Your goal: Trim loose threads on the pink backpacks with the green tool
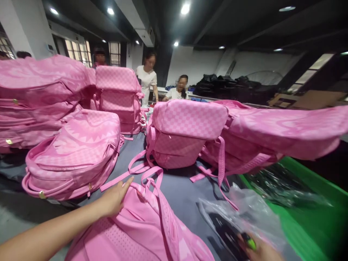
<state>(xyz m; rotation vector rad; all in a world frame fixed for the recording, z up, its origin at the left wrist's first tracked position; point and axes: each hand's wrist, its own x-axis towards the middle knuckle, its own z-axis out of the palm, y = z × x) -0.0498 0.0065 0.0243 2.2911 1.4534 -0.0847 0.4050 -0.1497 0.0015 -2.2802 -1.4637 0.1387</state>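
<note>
A pink backpack [127, 235] lies in front of me with its padded, perforated back panel and shoulder straps facing up. My left hand [116, 198] grips its upper edge at the left, a finger resting along the rim near the strap. At the lower right, my right hand [261, 249] is closed around a small tool with a black and lime-green handle [248, 241]; motion blur hides its kind. Beside that hand lies a clear plastic bag [244, 206], with a dark, blurred object [224, 226] at its near side.
Piled pink backpacks [40, 78] stand at left, with a single backpack [78, 152] before them. More stacks [190, 116] rise ahead and right [272, 127]. A green bin [307, 224] at right holds dark plastic-wrapped items. People [146, 78] are behind the grey table [179, 188].
</note>
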